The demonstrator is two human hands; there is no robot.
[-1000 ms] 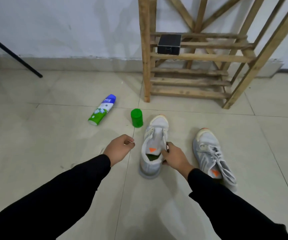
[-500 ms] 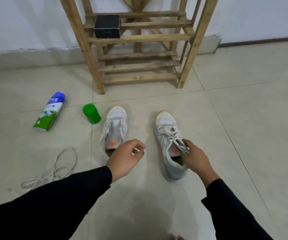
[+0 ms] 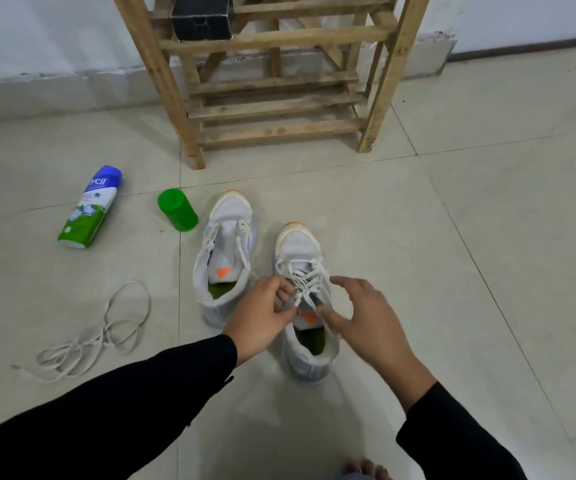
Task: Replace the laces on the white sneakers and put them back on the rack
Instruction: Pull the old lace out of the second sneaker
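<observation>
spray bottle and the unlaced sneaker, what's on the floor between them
A green cap sits on the tile between the spray bottle and the unlaced sneaker, nearer the sneaker's toe. The head view shows it.

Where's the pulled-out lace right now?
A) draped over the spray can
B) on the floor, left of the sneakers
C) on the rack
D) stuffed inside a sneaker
B: the loose lace lies tangled on the floor, left of the nearest sneaker and apart from the spray can.
</observation>
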